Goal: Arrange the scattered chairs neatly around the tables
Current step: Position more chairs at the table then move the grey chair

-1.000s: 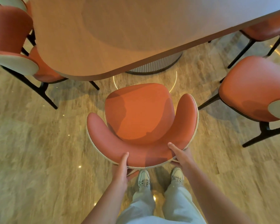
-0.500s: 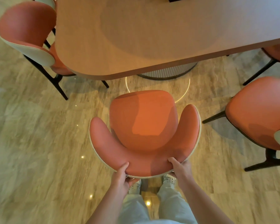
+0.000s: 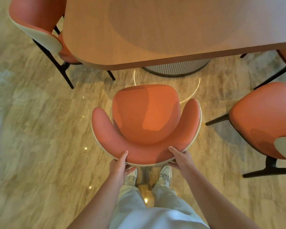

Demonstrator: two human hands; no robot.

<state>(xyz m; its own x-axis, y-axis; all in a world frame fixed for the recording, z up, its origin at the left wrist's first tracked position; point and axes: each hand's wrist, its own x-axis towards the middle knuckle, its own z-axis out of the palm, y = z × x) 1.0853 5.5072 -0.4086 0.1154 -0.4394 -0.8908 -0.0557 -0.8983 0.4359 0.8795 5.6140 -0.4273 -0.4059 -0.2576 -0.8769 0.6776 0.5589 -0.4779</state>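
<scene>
Warm, amber-toned light fills the scene, moderately bright. The polished beige stone floor (image 3: 40, 129) mirrors small ceiling lights as bright dots at lower left and between the feet, plus a thin glowing arc below the wooden desk (image 3: 172, 30). A broad soft shadow darkens the desk's top. The orange padded seat of the central chair (image 3: 145, 113) shows a lit patch edged by shadow. Wide-angle distortion bends the frame's edges. The floor at the left and lower left is smeared by motion blur; the centre is sharper.
</scene>
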